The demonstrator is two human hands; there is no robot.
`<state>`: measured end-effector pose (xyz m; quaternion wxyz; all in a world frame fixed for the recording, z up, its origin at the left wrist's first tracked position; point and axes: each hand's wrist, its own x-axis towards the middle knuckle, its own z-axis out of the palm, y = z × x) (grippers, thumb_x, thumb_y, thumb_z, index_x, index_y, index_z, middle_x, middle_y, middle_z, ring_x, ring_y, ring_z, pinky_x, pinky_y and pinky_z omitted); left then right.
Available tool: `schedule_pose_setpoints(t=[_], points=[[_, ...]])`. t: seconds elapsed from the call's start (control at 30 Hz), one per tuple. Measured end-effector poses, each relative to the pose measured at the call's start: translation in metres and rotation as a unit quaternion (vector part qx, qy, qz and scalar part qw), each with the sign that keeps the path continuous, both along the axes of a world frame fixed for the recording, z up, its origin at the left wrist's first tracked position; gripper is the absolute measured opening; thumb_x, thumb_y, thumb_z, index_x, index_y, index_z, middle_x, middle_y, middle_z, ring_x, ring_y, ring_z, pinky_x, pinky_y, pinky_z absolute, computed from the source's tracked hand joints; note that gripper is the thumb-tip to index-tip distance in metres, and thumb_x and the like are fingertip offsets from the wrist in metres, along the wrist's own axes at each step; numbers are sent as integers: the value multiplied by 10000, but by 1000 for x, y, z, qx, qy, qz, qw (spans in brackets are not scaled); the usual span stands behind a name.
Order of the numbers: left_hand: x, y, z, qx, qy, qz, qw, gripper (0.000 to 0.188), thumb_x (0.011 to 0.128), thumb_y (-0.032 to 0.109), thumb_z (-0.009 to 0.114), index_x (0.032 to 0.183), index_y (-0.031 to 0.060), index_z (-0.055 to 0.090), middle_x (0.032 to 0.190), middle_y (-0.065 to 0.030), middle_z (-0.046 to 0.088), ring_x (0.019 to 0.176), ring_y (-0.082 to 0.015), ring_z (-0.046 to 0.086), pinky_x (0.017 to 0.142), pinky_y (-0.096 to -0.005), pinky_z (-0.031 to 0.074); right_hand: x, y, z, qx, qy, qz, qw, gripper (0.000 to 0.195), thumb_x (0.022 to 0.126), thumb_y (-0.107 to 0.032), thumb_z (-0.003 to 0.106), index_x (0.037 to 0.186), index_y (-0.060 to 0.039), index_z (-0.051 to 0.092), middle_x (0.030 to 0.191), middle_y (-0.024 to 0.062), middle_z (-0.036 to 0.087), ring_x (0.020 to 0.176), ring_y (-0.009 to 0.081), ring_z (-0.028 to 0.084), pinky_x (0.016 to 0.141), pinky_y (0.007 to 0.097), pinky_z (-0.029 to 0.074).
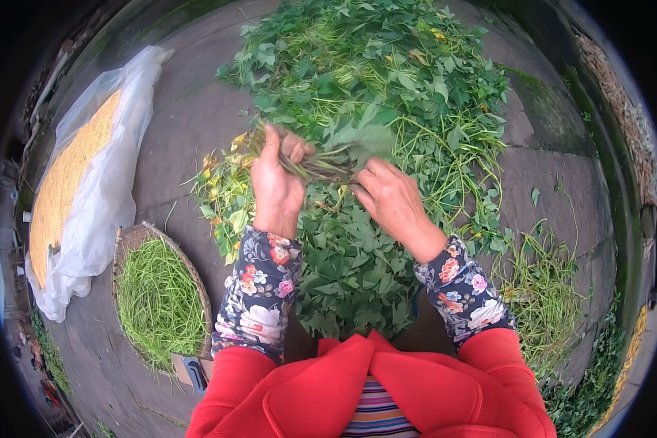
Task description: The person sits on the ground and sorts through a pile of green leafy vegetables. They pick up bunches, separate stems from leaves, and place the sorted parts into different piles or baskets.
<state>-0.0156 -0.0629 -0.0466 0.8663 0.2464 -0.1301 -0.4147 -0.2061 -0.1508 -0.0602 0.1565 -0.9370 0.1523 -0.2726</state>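
My left hand is closed around a bundle of leafy stems, raised above the ground in front of me. At the bundle's right side, the fingers of my right hand are bent against the stems and seem to pinch them; the fingertips are partly hidden. The leaves at that end are blurred. Beneath both hands lies a heap of loose green leaves. Beyond them spreads a large pile of leafy vines with long pale stems. Yellowed leaves lie to the left of my left hand.
At my left stands a woven basket filled with cut green stems. Farther left, yellow grain lies on a white plastic sheet. Stripped stalks are heaped on the paving at my right.
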Motion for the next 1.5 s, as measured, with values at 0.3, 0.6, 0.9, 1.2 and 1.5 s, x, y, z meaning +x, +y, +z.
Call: schedule_pose_setpoints(t=[0.3, 0.6, 0.9, 1.2, 1.5], points=[[8, 0, 7, 48, 11, 79, 996, 301, 1094, 336, 525, 867, 141, 497, 668, 71, 288, 562, -81, 263, 532, -260, 287, 6, 4, 10, -43, -94, -11, 995, 177, 839, -95, 755, 958, -28, 643, 984, 129, 651, 880, 335, 651, 743, 423, 546], [9, -3, 1, 63, 5, 99, 993, 320, 1088, 337, 538, 844, 138, 483, 640, 74, 271, 540, -83, 261, 508, -272, 281, 3, 30, 40, 151, -143, 170, 963, 162, 818, -28, 750, 918, -14, 624, 907, 111, 586, 814, 297, 623, 700, 383, 516], [10, 0, 1, 138, -206, 177, 952, 276, 1062, 266, 600, 865, 95, 511, 598, 46, 399, 501, -88, 372, 471, -286, 373, -19, 12, 50, 134, 29, 131, 982, 147, 860, -70, 756, 992, -23, 712, 873, 83, 645, 760, 255, 652, 665, 342, 525], [-45, -7, -2, 114, -267, 88, 953, 195, 1022, 198, 670, 949, 48, 568, 647, 20, 480, 528, -92, 418, 491, -283, 387, -9, -2, 28, -23, -20, -34, 999, 195, 820, -84, 761, 999, -44, 693, 907, 93, 572, 890, 305, 627, 731, 423, 528], [-20, -1, 10, 41, -187, 41, 981, 342, 1080, 348, 550, 860, 92, 494, 630, 49, 382, 518, -79, 335, 485, -266, 314, -9, -9, 35, 86, -111, 16, 990, 111, 838, -79, 750, 894, -14, 679, 866, 116, 581, 818, 317, 614, 713, 408, 515]])
